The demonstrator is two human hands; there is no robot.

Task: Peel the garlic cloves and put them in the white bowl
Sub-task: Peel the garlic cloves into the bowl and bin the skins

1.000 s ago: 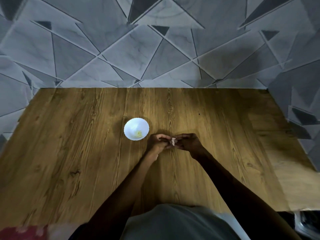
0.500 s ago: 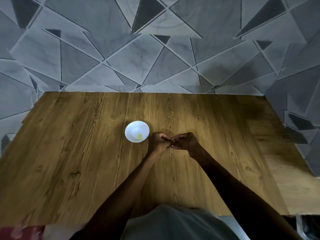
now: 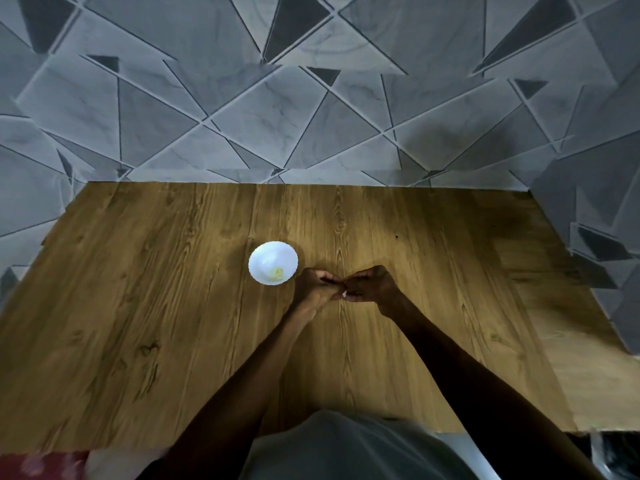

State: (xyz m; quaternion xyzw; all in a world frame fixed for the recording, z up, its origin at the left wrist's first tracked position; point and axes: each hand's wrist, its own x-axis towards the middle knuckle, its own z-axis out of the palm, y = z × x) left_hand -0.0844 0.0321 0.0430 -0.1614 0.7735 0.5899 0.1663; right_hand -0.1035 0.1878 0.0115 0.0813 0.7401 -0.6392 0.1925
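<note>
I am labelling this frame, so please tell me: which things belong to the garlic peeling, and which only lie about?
For the job: left hand, right hand, garlic clove pinched between them, mostly hidden; white bowl holding a yellowish piece.
Just lying about: wooden table, tiled wall, blurred red thing at the near left corner.

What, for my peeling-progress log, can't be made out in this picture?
Head view:
Garlic clove: only a pale speck shows, hidden by the fingers of the left hand and right hand pinching it; peeled or not, unclear.
White bowl: yellowish contents too small to count.
Red thing, bottom left: blurred, cut by the edge.
</note>
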